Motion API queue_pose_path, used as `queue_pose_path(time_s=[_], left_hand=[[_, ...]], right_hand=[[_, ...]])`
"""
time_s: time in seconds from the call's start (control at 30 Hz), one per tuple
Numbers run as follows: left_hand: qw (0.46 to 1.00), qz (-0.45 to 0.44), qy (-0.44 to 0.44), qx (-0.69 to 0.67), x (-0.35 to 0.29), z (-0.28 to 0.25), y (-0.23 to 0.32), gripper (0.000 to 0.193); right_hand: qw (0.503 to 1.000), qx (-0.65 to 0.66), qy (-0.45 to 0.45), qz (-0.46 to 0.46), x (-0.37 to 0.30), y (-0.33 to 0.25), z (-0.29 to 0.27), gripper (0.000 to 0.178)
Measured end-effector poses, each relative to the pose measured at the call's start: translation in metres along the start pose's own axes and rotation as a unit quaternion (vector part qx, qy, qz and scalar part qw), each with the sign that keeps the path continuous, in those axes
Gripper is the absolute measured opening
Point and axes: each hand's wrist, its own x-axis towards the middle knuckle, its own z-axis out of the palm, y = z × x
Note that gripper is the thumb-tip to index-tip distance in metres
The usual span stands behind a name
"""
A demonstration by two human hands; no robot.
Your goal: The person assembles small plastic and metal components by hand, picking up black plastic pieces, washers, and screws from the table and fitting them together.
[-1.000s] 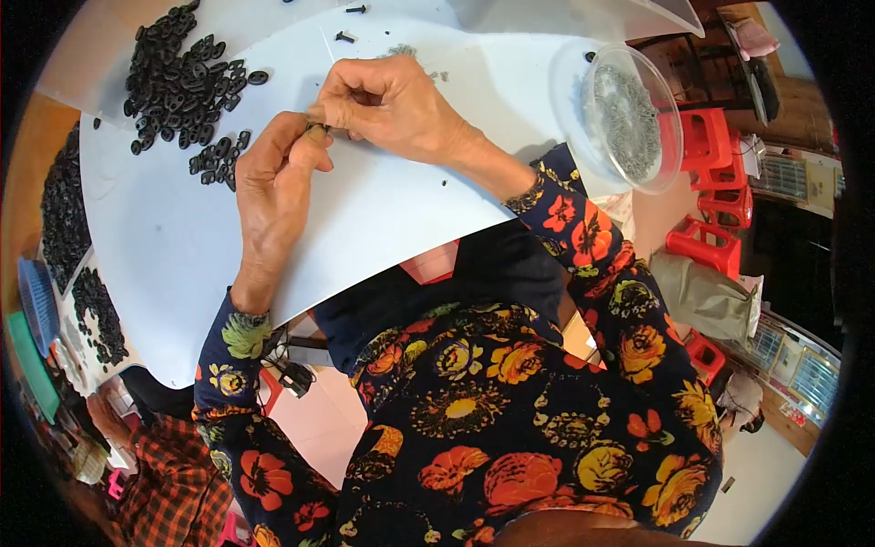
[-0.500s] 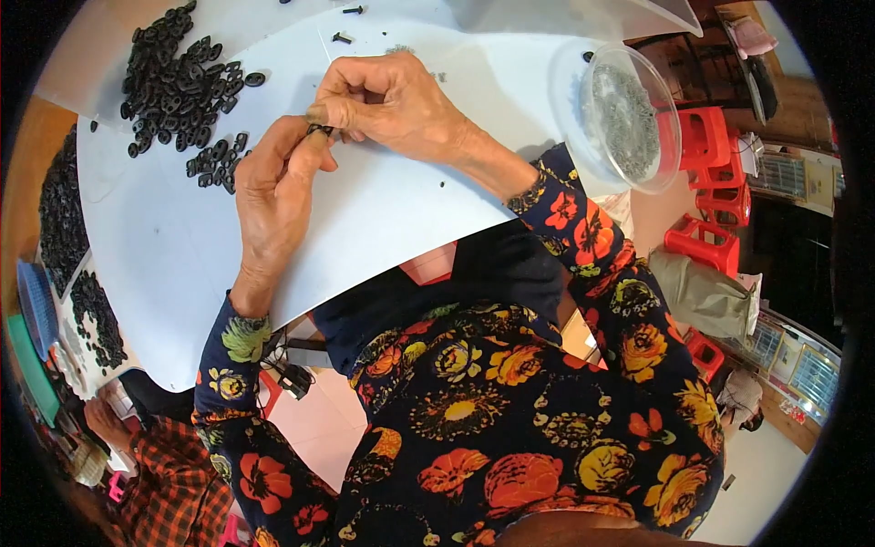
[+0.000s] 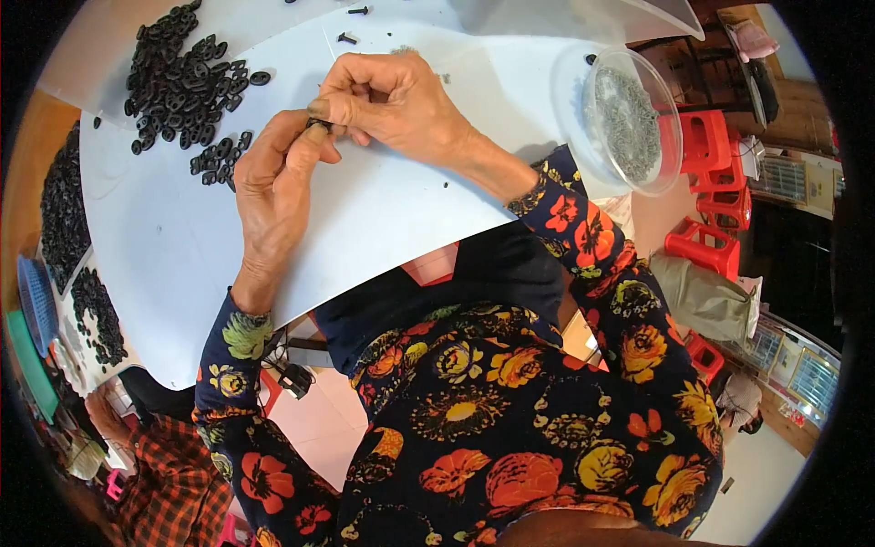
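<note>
Over the white table [image 3: 392, 201], my two hands meet fingertip to fingertip. My left hand [image 3: 278, 178] pinches a small black part [image 3: 318, 123], mostly hidden between thumb and forefinger. The thumb and fingers of my right hand [image 3: 392, 105] close at the same spot; whether they grip that part or a tiny piece of their own, I cannot make out. Left of my hands lies a heap of black oval parts with holes [image 3: 182, 82], with a smaller cluster [image 3: 221, 159] close to my left knuckles.
A clear round tub [image 3: 629, 118] of small silvery pieces stands at the table's right. Two black screws [image 3: 347, 38] lie at the back. More black parts [image 3: 64, 210] cover a surface far left, near a blue basket [image 3: 36, 301] and a person in a checked shirt [image 3: 178, 469]. Red stools [image 3: 706, 242] stand right.
Both hands stay joined at nearly the same place, with only a slight shift of the fingers. The heap and tub appear a few pixels further right and lower.
</note>
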Motion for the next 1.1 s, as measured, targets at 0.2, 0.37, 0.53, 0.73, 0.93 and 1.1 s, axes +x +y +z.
queue_pose_path(time_s=[0.2,0.37,0.53,0.73,0.93,1.1], left_hand=[[0.999,0.006,0.001,-0.042,0.004,-0.002,-0.006,0.016],[0.998,-0.024,0.007,0.049,0.006,-0.009,-0.003,0.015],[0.971,0.06,0.065,0.22,0.038,-0.038,-0.005,0.013],[0.851,0.127,-0.084,0.502,0.077,-0.058,-0.009,0.014],[0.779,0.151,-0.119,0.597,0.087,-0.04,-0.011,0.013],[0.832,0.183,-0.083,0.516,0.074,-0.04,-0.012,0.005]], right_hand=[[1.0,-0.014,-0.002,-0.008,-0.001,0.001,0.001,0.016],[1.0,0.003,0.022,0.01,-0.003,-0.003,0.0,0.011],[0.995,0.058,0.06,0.061,-0.004,-0.007,0.001,0.006],[0.999,0.029,0.032,0.033,-0.001,-0.007,0.001,0.007],[0.998,0.046,0.045,0.028,-0.003,-0.007,-0.003,0.007],[0.998,0.043,0.039,0.025,-0.002,-0.005,-0.003,0.009]])
